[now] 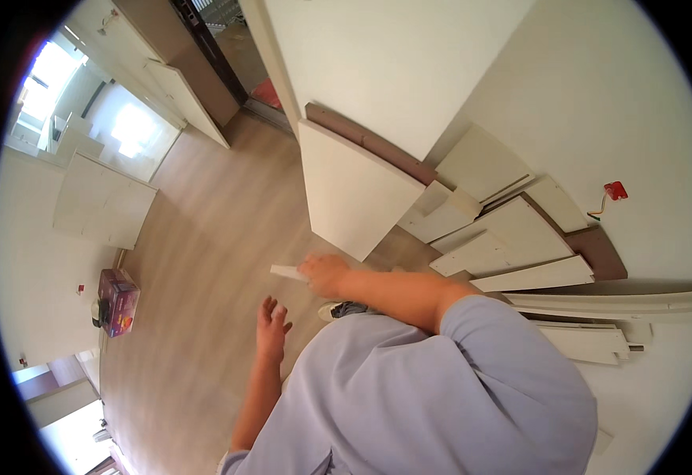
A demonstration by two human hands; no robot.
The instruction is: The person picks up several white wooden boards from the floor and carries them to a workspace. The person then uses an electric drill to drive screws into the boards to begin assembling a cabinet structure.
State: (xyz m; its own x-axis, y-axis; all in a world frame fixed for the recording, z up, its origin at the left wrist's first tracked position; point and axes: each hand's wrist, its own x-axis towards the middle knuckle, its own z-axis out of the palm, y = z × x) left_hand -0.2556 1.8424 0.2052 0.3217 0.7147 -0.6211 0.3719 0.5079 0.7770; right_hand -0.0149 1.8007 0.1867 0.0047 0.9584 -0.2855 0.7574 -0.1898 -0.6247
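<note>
Filling the near part of the view, a pale lavender shirt (409, 380) hides much of the floor (195, 261) at the wearer's feet; one light shoe (328, 310) shows, partly covered. The left hand (273, 328) is raised over the floor, its fingers apart and released. Just beyond it, the right hand (326, 273) grasps a short white strip (286, 271), which juts leftward above the floor; fingers cover its other end, and its exact kind is hard to tell. The floor is pale, with a wood-like grain. To the right, a large white panel (358, 186) leans with a brown board (369, 142) partly hidden behind it. White and brown boards (512, 229) overlap along the right wall (646, 119), near a red wall box (615, 191) with loose wires. On the left, a purple carton (124, 305) stands by a wall, its contents hidden; a dark object (99, 310) sits on or against it, which cannot be told. Farther off, a doorway (239, 55) is cut off at the top, and glare washes out a window (49, 79).
</note>
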